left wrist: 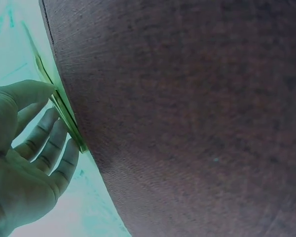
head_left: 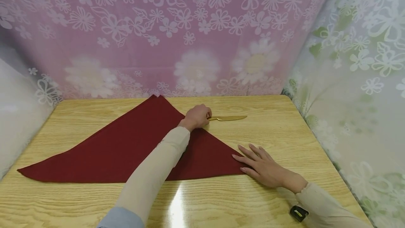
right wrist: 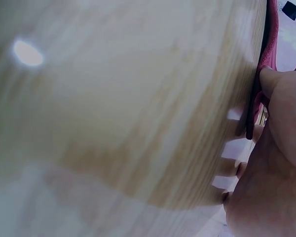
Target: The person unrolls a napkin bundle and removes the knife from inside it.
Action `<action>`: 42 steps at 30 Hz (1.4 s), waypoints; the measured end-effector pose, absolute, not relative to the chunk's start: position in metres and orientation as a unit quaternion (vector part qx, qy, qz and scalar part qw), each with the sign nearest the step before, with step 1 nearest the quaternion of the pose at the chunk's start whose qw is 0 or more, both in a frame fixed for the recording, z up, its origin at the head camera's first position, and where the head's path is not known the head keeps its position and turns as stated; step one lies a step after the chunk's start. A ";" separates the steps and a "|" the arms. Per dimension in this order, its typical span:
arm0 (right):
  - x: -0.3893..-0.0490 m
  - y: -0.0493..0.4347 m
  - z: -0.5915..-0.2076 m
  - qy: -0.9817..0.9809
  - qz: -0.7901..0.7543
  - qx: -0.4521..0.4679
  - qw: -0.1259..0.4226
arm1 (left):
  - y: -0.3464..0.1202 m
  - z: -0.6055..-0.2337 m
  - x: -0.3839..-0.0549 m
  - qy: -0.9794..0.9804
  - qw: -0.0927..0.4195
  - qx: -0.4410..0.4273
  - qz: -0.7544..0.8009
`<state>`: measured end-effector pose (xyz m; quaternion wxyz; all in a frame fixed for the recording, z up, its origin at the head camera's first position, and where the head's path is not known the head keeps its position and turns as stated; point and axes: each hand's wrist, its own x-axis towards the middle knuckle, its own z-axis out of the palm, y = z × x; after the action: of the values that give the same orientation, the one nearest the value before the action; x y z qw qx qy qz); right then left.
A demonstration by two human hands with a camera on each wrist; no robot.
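A dark red cloth [head_left: 120,147], folded into a large triangle, lies on the table with its peak toward the back. My left hand [head_left: 197,116] reaches over its right slope and pinches the handle of a gold table knife [head_left: 232,118], whose blade points right. In the left wrist view, the thumb and fingers of that hand [left wrist: 24,168] meet the knife [left wrist: 71,123] beside the cloth's edge. With fingers spread, my right hand [head_left: 265,168] rests on the cloth's right corner. The right wrist view shows the thumb on the cloth's edge [right wrist: 270,44].
The wood-grain table [head_left: 202,203] backs onto a pink flowered curtain [head_left: 190,38]. A pale flowered sheet [head_left: 357,90] hangs along the right side. A small black device [head_left: 299,213] sits at my right wrist.
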<state>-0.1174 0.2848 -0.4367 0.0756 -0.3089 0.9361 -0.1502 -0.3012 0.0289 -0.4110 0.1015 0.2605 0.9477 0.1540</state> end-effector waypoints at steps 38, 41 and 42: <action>-0.130 0.296 -0.434 0.930 -0.159 -0.325 0.071 | -0.087 -0.399 -0.282 0.950 0.016 0.270 0.156; -0.131 0.297 -0.435 0.929 -0.152 -0.334 0.056 | -0.107 -0.396 -0.275 0.954 -0.005 0.260 0.147; -0.131 0.298 -0.435 0.928 -0.151 -0.335 0.054 | -0.114 -0.395 -0.273 0.956 -0.012 0.257 0.143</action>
<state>-0.1315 0.2980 -0.4346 0.0538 -0.3352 0.9284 -0.1510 -0.2726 -0.1136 -0.3947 -0.0122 0.2569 0.9557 0.1429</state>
